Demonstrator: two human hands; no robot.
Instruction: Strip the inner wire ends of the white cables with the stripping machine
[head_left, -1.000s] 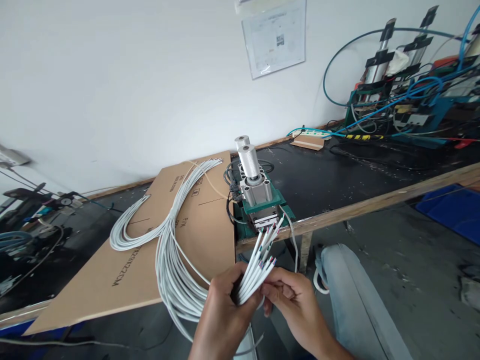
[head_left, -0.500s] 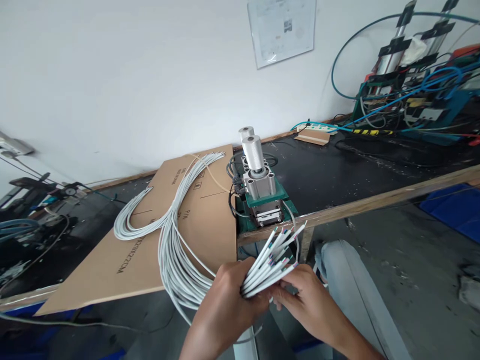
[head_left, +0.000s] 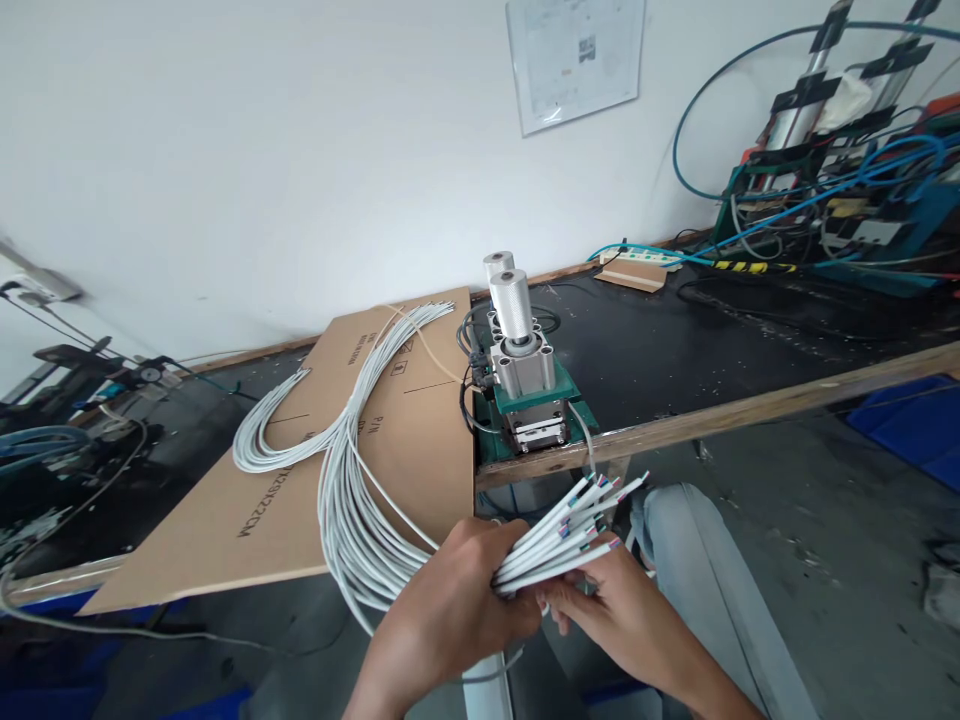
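Person sitting here's got the left hand curled tight around a fat bunch of white cables, the ends fanned out past the fist with little coloured wire tips poking out. Right hand is tucked just under those ends, fingers bent and thumb in close, but can't tell if it's actually pinching one. The bunch is in front of the bench edge, near the green-based machine, and more cable lies looped on the cardboard sheet to the left.
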